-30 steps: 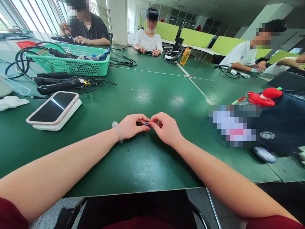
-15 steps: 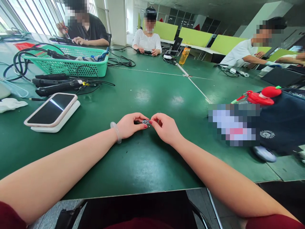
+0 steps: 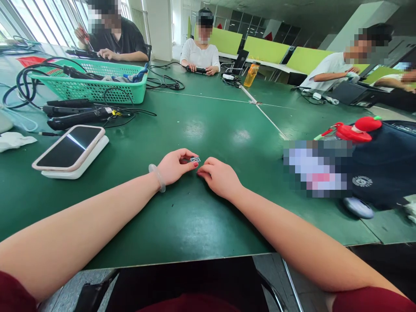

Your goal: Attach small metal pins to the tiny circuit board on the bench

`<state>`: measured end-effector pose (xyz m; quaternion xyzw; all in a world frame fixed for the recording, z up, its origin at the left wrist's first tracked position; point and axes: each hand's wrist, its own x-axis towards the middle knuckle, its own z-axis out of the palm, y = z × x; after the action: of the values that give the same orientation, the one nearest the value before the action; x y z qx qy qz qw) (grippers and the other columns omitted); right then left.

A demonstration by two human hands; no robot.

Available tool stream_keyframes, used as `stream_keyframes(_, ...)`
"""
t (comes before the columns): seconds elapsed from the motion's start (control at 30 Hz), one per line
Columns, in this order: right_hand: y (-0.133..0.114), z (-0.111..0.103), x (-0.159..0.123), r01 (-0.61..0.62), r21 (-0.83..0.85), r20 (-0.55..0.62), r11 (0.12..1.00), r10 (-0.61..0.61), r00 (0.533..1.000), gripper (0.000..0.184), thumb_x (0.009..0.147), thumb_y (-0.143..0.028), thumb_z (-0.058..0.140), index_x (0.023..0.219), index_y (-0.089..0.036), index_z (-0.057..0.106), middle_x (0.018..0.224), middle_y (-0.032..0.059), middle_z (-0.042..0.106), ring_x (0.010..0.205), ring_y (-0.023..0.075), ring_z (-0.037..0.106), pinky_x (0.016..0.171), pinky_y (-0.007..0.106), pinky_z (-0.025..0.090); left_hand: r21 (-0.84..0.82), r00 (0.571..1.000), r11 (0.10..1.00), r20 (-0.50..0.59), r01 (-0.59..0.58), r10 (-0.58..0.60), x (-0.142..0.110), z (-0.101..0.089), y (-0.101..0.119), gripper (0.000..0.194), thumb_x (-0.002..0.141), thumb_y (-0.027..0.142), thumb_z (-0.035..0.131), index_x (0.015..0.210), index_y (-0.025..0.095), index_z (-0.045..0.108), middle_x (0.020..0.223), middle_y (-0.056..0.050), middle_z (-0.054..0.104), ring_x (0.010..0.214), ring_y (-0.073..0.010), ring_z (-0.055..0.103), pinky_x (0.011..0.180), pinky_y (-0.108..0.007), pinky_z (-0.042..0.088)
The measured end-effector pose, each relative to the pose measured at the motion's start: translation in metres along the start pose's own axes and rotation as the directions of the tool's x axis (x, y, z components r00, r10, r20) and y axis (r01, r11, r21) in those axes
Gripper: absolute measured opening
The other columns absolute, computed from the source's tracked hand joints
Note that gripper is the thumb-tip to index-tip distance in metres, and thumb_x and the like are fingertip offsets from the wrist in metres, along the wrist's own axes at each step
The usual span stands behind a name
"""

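Note:
My left hand (image 3: 173, 167), with a pale bangle (image 3: 157, 177) at its wrist, pinches a small black-and-white patterned piece (image 3: 195, 160) between thumb and fingers. What kind of piece it is cannot be made out at this size. Just right of it, slightly lower and apart from it, is my right hand (image 3: 221, 178). Its fingertips are pressed together close over the green table (image 3: 201, 234); whatever they hold, if anything, is hidden.
On the left lie a phone (image 3: 69, 147) on a white box, black handheld devices (image 3: 78, 118) and a green basket (image 3: 100, 89) of cables. To the right are a dark bag (image 3: 383, 164), a red pendant (image 3: 354, 135) and a mouse (image 3: 358, 208). Several people sit around the table.
My right hand has drawn down and away from the patterned piece. My left hand has lifted slightly with it. At the far right, a co-worker's arm has pulled back, and a dark case there has shifted.

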<state>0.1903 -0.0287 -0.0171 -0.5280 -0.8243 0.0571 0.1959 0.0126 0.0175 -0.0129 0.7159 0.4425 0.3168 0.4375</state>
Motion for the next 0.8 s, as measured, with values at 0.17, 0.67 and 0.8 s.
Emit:
stream_keyframes(0.17, 0.003, -0.007, -0.001, 0.024, 0.306, -0.245, 0.952, 0.055, 0.968, 0.011, 0.087, -0.021, 0.056, 0.082, -0.019, 0.066, 0.08, 0.0002, 0.059, 0.067, 0.0101, 0.051, 0.065, 0.023, 0.042, -0.102, 0.999, 0.995, 0.043, -0.014, 0.019, -0.001, 0.001, 0.002, 0.034, 0.069, 0.035, 0.071, 0.096, 0.015, 0.064, 0.089, -0.007, 0.069, 0.081, -0.0184, 0.063, 0.083, -0.039, 0.049)
stream_keyframes(0.67, -0.003, -0.014, -0.009, 0.08, 0.195, -0.371, 0.977, -0.002, 0.929, 0.025, 0.092, -0.037, 0.049, 0.096, -0.027, 0.072, 0.089, 0.0053, 0.062, 0.079, 0.0152, 0.056, 0.074, 0.029, 0.048, -0.635, 0.992, 0.77, 0.126, 0.054, 0.034, -0.016, 0.012, 0.014, 0.038, 0.063, 0.041, 0.081, 0.086, 0.015, 0.066, 0.082, -0.003, 0.066, 0.079, -0.0144, 0.059, 0.084, -0.032, 0.044)
stream_keyframes(0.8, 0.0, -0.017, -0.01, 0.105, 0.149, -0.35, 0.983, -0.047, 0.935, 0.029, 0.093, -0.033, 0.046, 0.113, -0.028, 0.067, 0.096, 0.0052, 0.063, 0.086, 0.0151, 0.058, 0.08, 0.029, 0.048, -0.69, 0.992, 0.721, 0.124, 0.061, 0.035, -0.014, 0.011, 0.012, 0.037, 0.065, 0.042, 0.08, 0.085, 0.015, 0.067, 0.085, -0.003, 0.067, 0.082, -0.0147, 0.059, 0.086, -0.032, 0.042)
